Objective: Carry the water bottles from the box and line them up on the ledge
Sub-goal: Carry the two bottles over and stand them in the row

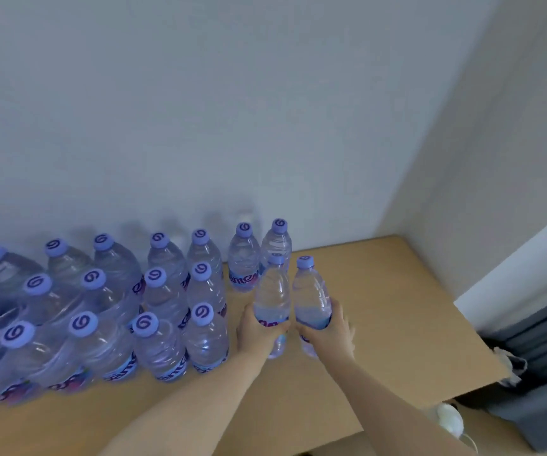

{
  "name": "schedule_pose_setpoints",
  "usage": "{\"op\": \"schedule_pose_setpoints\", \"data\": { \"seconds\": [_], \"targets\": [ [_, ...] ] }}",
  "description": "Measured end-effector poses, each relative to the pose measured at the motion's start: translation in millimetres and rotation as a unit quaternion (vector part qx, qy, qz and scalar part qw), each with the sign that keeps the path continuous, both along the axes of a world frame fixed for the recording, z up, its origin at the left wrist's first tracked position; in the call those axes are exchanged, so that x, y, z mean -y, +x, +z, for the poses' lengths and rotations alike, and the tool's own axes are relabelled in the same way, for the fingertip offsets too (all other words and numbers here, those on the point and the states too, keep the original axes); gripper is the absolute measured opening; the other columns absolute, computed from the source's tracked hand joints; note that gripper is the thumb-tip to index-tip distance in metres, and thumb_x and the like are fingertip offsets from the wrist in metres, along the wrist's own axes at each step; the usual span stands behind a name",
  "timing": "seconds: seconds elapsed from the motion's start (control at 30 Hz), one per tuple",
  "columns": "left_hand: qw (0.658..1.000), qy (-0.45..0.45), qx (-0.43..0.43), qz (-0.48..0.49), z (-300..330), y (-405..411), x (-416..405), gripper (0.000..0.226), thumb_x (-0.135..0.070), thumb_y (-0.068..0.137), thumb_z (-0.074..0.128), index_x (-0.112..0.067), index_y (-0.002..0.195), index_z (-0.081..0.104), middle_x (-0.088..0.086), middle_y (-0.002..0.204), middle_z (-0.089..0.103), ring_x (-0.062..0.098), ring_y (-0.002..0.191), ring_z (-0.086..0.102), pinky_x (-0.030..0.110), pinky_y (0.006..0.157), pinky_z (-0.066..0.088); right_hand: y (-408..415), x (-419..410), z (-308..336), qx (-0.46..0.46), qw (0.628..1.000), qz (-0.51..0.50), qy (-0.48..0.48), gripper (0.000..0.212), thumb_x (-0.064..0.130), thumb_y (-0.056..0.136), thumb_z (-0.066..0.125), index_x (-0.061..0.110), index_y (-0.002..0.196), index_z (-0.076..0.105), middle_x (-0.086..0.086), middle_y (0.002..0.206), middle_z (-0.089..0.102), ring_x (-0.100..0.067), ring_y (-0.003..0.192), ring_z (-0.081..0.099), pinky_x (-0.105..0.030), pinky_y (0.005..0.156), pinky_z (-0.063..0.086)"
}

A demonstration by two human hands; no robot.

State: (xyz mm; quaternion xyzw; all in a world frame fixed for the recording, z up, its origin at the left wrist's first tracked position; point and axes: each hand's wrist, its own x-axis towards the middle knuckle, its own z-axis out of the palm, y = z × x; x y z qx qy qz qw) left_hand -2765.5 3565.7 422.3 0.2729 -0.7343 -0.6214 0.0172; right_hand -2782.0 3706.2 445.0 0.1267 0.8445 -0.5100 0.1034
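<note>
Several clear water bottles with purple caps (153, 304) stand in rows on the light wooden ledge (397, 327), filling its left and middle part up to the wall. My left hand (257, 330) grips one upright bottle (272, 297) around its label. Beside it my right hand (333, 330) grips a second upright bottle (311, 301). Both held bottles sit side by side just right of the rows, in front of two back-row bottles (277, 241). Whether their bases touch the ledge is hidden by my hands. The box is out of view.
A white wall (199, 110) backs the ledge and meets a side wall (495, 159) at the right corner. Bare ledge lies right of my hands. Past the ledge's right edge hang dark grey curtain folds (542, 340). A white round object (449, 419) lies below the ledge's corner.
</note>
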Motion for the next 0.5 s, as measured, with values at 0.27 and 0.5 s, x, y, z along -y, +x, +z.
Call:
{"op": "schedule_pose_setpoints", "data": {
  "seconds": [0.27, 0.5],
  "targets": [
    [0.994, -0.016, -0.065, 0.085, 4, -16, 5, 0.036, 0.005, 0.063, 0.077, -0.007, 0.089, 0.057, 0.01, 0.08, 0.062, 0.018, 0.07, 0.057, 0.03, 0.066, 0.047, -47, 4, -1, 0.009, 0.983, 0.171, -0.06, 0.044, 0.017, 0.057, 0.064, 0.005, 0.097, 0.051, -0.017, 0.094, 0.058, -0.027, 0.077, 0.052, -0.036, 0.063, 0.052],
    [0.991, 0.001, -0.073, 0.115, -1, -22, 4, 0.052, 0.004, 0.068, 0.077, -0.026, 0.105, 0.056, -0.002, 0.094, 0.066, 0.003, 0.083, 0.065, 0.022, 0.07, 0.053, -70, 2, -9, 0.0, 0.975, 0.216, -0.045, 0.047, 0.013, 0.069, 0.078, 0.027, 0.102, 0.047, 0.006, 0.096, 0.066, -0.014, 0.086, 0.064, -0.02, 0.058, 0.046]
  ]
}}
